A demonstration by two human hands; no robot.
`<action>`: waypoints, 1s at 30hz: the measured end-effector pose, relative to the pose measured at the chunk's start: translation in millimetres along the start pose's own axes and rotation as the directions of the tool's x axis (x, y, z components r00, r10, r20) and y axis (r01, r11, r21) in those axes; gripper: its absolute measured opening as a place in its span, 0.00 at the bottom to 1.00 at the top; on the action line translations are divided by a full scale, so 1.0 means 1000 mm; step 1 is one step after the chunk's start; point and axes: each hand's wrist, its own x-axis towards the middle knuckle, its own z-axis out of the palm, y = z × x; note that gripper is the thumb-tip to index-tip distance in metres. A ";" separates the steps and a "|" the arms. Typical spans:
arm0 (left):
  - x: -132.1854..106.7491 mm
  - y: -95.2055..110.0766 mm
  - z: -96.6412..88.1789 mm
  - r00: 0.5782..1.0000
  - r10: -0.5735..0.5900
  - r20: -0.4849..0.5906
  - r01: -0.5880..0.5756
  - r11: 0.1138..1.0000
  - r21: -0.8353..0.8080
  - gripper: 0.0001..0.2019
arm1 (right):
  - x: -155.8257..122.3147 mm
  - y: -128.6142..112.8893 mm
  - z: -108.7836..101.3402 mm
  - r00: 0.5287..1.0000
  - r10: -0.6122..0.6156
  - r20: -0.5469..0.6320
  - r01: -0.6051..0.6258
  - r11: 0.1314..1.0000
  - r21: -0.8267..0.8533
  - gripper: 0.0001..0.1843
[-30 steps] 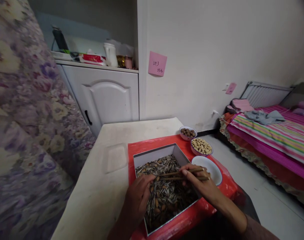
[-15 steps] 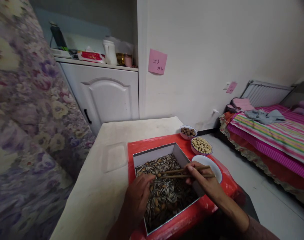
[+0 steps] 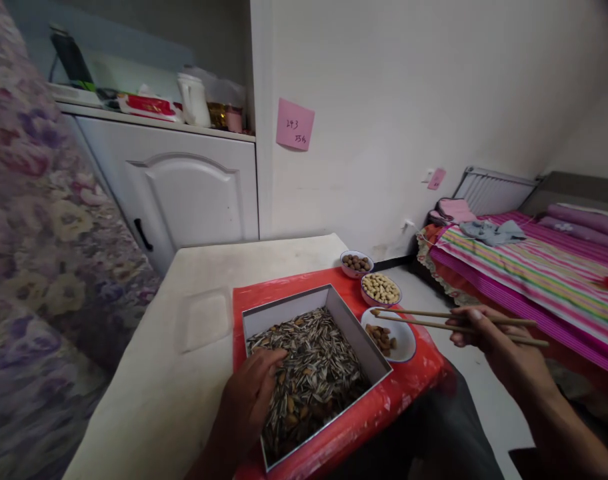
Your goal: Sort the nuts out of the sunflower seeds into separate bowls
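Note:
My right hand point(image 3: 489, 333) is closed around a pair of wooden chopsticks point(image 3: 429, 319). Their tips pinch a small brown piece, apparently an almond point(image 3: 376, 312), over the far rim of a white bowl point(image 3: 405, 343). Several almonds point(image 3: 383, 340) lie inside that bowl. My left hand point(image 3: 254, 387) rests at the left side of a square box point(image 3: 364, 333), fingers loosely stretched over its contents and holding nothing visible. Striped sunflower seeds point(image 3: 324, 360) fill the box bottom, with some almonds point(image 3: 291, 407) mixed among them.
A bowl of peanuts point(image 3: 381, 289) and a bowl of round brown nuts point(image 3: 357, 263) stand behind the white bowl. Red plastic sheeting point(image 3: 274, 287) lies under the box on the pale table point(image 3: 154, 353). A clear shallow tray point(image 3: 204, 320) sits left, and a bed point(image 3: 524, 267) stands right.
My right hand has carried the chopsticks from the box to the right, over the white bowl. My left hand stays by the box's left side. The camera view has shifted rightward.

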 end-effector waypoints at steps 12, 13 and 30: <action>0.000 -0.003 0.002 1.000 -0.011 0.010 0.011 1.000 0.006 0.12 | -0.002 0.010 -0.006 0.998 -0.001 0.061 0.003 0.999 -0.037 0.18; 0.000 -0.003 0.002 1.000 -0.013 0.011 0.013 1.000 0.002 0.13 | -0.003 0.007 0.004 0.996 -0.019 0.081 0.020 1.000 -0.004 0.17; -0.001 0.005 0.001 0.999 -0.030 0.038 0.032 0.997 -0.067 0.14 | -0.038 0.018 0.131 0.812 0.053 0.581 0.044 0.988 -0.151 0.18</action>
